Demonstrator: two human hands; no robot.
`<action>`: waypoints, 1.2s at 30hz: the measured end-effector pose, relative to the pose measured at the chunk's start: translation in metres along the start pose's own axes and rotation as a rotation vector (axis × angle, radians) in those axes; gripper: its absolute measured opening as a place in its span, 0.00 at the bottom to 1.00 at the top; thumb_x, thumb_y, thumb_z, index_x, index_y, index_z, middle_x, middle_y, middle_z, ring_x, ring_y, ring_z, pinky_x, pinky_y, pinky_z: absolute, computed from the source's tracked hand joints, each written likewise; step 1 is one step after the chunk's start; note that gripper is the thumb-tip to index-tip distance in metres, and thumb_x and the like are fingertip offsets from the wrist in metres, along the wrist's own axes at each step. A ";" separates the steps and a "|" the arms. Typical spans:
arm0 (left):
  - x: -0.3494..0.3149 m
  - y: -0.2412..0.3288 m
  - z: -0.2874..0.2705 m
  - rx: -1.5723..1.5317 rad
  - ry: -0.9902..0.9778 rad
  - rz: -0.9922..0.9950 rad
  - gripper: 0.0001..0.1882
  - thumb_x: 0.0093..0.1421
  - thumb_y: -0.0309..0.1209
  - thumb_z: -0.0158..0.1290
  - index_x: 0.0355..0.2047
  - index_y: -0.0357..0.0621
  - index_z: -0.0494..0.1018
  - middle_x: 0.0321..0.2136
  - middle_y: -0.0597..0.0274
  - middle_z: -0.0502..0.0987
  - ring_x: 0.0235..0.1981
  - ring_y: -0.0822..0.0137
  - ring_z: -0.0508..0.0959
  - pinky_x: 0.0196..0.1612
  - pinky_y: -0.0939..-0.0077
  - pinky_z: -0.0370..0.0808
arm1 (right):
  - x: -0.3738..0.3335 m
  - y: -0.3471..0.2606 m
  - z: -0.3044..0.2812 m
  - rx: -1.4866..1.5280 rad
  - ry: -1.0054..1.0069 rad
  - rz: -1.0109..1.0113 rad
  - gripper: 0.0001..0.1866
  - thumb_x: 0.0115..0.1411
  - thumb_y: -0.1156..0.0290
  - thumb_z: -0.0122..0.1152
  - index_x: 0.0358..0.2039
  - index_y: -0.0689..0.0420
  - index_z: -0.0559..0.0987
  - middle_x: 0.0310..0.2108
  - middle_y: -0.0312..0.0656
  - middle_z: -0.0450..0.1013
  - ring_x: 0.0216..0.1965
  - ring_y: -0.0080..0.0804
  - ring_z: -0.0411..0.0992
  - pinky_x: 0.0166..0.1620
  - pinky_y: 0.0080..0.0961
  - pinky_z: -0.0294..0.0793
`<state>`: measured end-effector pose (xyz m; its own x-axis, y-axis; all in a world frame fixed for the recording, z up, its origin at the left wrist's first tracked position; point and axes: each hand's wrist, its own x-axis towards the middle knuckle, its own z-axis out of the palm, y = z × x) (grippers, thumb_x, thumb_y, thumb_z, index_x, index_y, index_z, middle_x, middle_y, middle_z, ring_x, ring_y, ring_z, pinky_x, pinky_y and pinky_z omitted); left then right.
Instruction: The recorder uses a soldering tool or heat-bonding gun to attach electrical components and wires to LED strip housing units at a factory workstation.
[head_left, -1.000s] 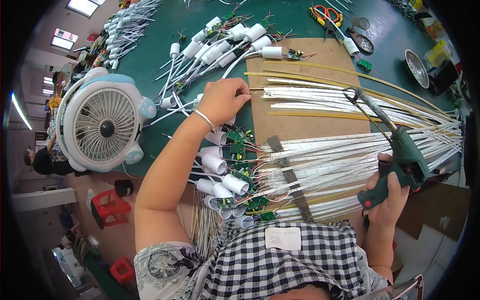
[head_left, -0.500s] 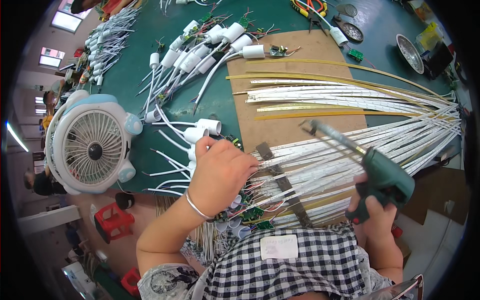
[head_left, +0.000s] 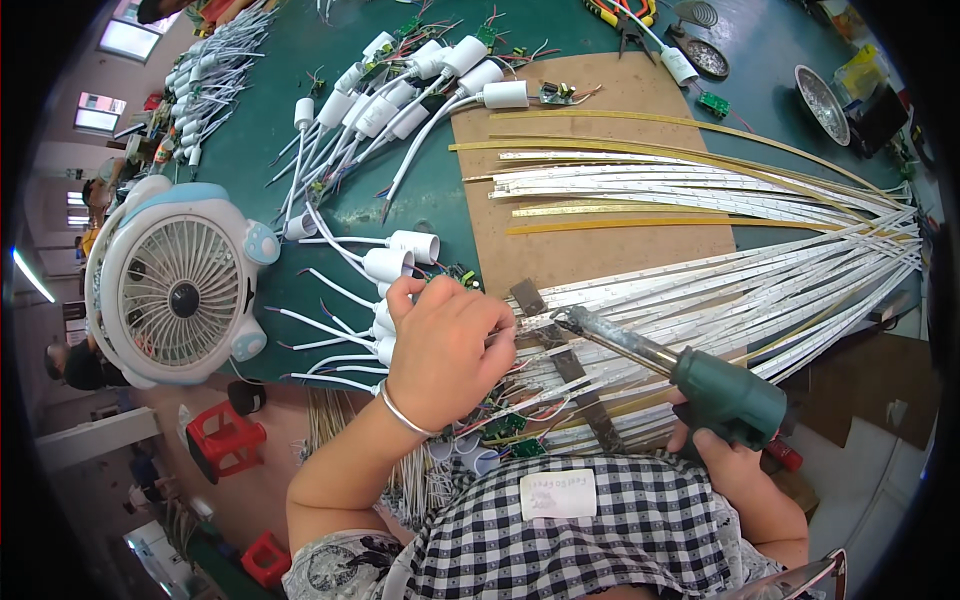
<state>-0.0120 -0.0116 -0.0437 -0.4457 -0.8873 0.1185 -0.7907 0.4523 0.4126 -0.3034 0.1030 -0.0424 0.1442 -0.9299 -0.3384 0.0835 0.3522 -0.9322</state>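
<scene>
My right hand (head_left: 725, 462) grips a green soldering gun (head_left: 733, 398) by its handle. The gun's metal tip points left, at the left ends of white LED strips (head_left: 800, 292), close to my left fingertips. My left hand (head_left: 448, 350) is closed in a pinch at those strip ends; what lies between its fingers is hidden. Across the strips, near their left ends, runs a dark narrow bar (head_left: 568, 368). White cylindrical lamp caps (head_left: 388, 264) with white cables lie left of and partly behind my left hand. Small green circuit boards (head_left: 506, 427) with thin wires sit below it.
A brown board (head_left: 610, 100) lies under the strips on the green table (head_left: 345, 25). More lamp caps (head_left: 375, 115) are heaped at the far left, beside a white-and-blue fan (head_left: 185, 290). Pliers (head_left: 632, 38), a soldering stand (head_left: 704, 58) and a metal dish (head_left: 822, 105) stand at the back right.
The soldering gun has come down and leftward with my right hand, its tip now at the strip ends near my left fingers. My left hand stays pinched in nearly the same place.
</scene>
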 end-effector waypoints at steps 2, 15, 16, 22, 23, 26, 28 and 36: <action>-0.001 0.000 -0.002 -0.039 -0.024 -0.033 0.04 0.45 0.28 0.57 0.23 0.52 0.74 0.20 0.73 0.72 0.31 0.68 0.70 0.46 0.63 0.53 | 0.000 0.003 -0.004 -0.037 -0.058 -0.006 0.29 0.58 0.62 0.60 0.56 0.64 0.66 0.46 0.45 0.72 0.27 0.31 0.73 0.33 0.26 0.75; 0.000 -0.001 0.005 0.111 -0.031 0.013 0.02 0.47 0.29 0.57 0.22 0.52 0.75 0.22 0.74 0.75 0.33 0.68 0.71 0.48 0.60 0.54 | -0.001 0.002 0.004 -0.126 -0.045 0.051 0.25 0.57 0.70 0.54 0.55 0.65 0.66 0.46 0.46 0.72 0.28 0.31 0.73 0.35 0.26 0.74; -0.001 -0.001 0.004 0.104 -0.030 0.014 0.02 0.47 0.29 0.57 0.23 0.52 0.75 0.22 0.74 0.75 0.33 0.68 0.71 0.48 0.60 0.54 | -0.001 0.002 0.004 -0.105 -0.030 0.042 0.25 0.57 0.69 0.54 0.55 0.65 0.67 0.45 0.46 0.72 0.28 0.31 0.73 0.35 0.26 0.74; 0.002 0.008 0.009 0.047 -0.059 0.046 0.02 0.48 0.29 0.58 0.24 0.50 0.76 0.23 0.72 0.76 0.33 0.67 0.72 0.48 0.61 0.54 | 0.008 -0.009 0.009 -0.042 0.068 -0.021 0.29 0.56 0.65 0.56 0.56 0.65 0.64 0.44 0.47 0.72 0.26 0.31 0.73 0.32 0.26 0.74; 0.003 0.009 0.010 0.049 -0.057 0.054 0.01 0.49 0.29 0.58 0.24 0.50 0.77 0.23 0.72 0.76 0.33 0.67 0.72 0.48 0.62 0.55 | 0.007 -0.009 0.009 -0.033 0.086 -0.030 0.29 0.56 0.65 0.56 0.56 0.65 0.63 0.44 0.47 0.72 0.25 0.31 0.73 0.32 0.26 0.74; 0.002 0.004 0.008 -0.061 -0.106 0.017 0.01 0.50 0.29 0.58 0.24 0.49 0.76 0.23 0.70 0.76 0.32 0.66 0.72 0.47 0.63 0.56 | 0.003 -0.003 0.008 -0.006 0.120 -0.067 0.30 0.56 0.66 0.56 0.56 0.65 0.63 0.44 0.48 0.72 0.25 0.32 0.73 0.31 0.26 0.74; 0.000 0.002 0.003 -0.110 -0.134 -0.018 0.01 0.50 0.29 0.57 0.24 0.49 0.76 0.22 0.69 0.76 0.32 0.66 0.72 0.47 0.65 0.56 | 0.002 0.001 0.005 0.003 0.120 -0.096 0.29 0.57 0.66 0.57 0.56 0.65 0.63 0.45 0.48 0.72 0.25 0.33 0.73 0.31 0.26 0.75; 0.003 0.005 -0.005 -0.030 -0.075 -0.023 0.02 0.52 0.31 0.57 0.27 0.49 0.76 0.23 0.70 0.74 0.33 0.66 0.73 0.48 0.62 0.55 | 0.001 0.003 0.004 -0.018 0.027 -0.053 0.30 0.57 0.67 0.57 0.57 0.65 0.62 0.45 0.50 0.71 0.26 0.33 0.73 0.31 0.26 0.75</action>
<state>-0.0153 -0.0121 -0.0362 -0.4588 -0.8876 0.0409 -0.7887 0.4280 0.4414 -0.2988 0.1038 -0.0447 0.1133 -0.9499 -0.2914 0.0724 0.3004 -0.9511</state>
